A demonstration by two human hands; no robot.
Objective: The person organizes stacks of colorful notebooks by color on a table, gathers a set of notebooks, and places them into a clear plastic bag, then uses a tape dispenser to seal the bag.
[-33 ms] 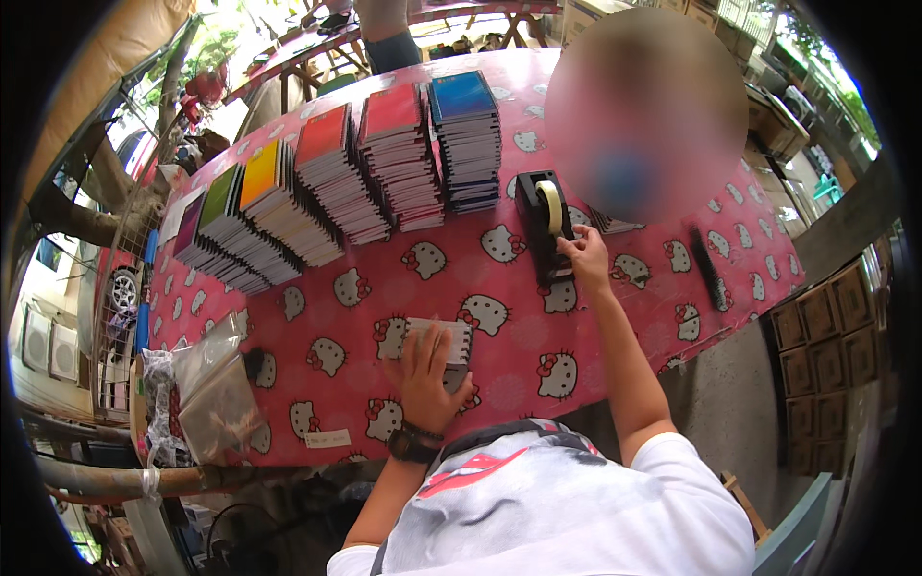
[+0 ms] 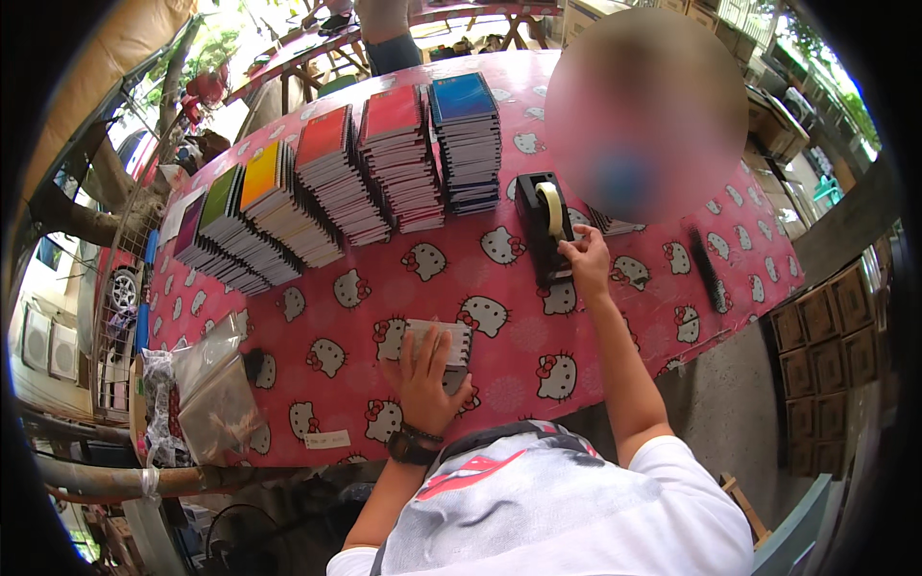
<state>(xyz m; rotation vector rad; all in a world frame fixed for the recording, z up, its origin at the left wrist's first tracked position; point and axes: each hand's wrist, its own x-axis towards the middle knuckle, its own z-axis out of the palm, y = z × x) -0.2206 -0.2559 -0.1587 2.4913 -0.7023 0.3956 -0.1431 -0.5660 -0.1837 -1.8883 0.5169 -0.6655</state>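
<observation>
My left hand (image 2: 427,370) lies on a small stack of spiral-bound notebooks (image 2: 459,344), white page side up, near the table's front edge. Its fingers stretch flat over the top and its thumb is spread along the near right side. Farther right stands a black tape dispenser (image 2: 531,226) with a roll of pale clear tape (image 2: 551,204) in it. My right hand (image 2: 588,259) is at the dispenser's right side, thumb and forefinger pinched at the tape; the tape end itself is too fine to make out.
Tall stacks of notebooks with purple, green, yellow, red and blue covers (image 2: 463,94) line the far left side. Clear plastic bags (image 2: 216,403) lie at the left edge, a paper slip (image 2: 328,440) nearer me. Across the pink table (image 2: 509,336) is a blurred person (image 2: 645,115). Cartons (image 2: 826,365) stand right.
</observation>
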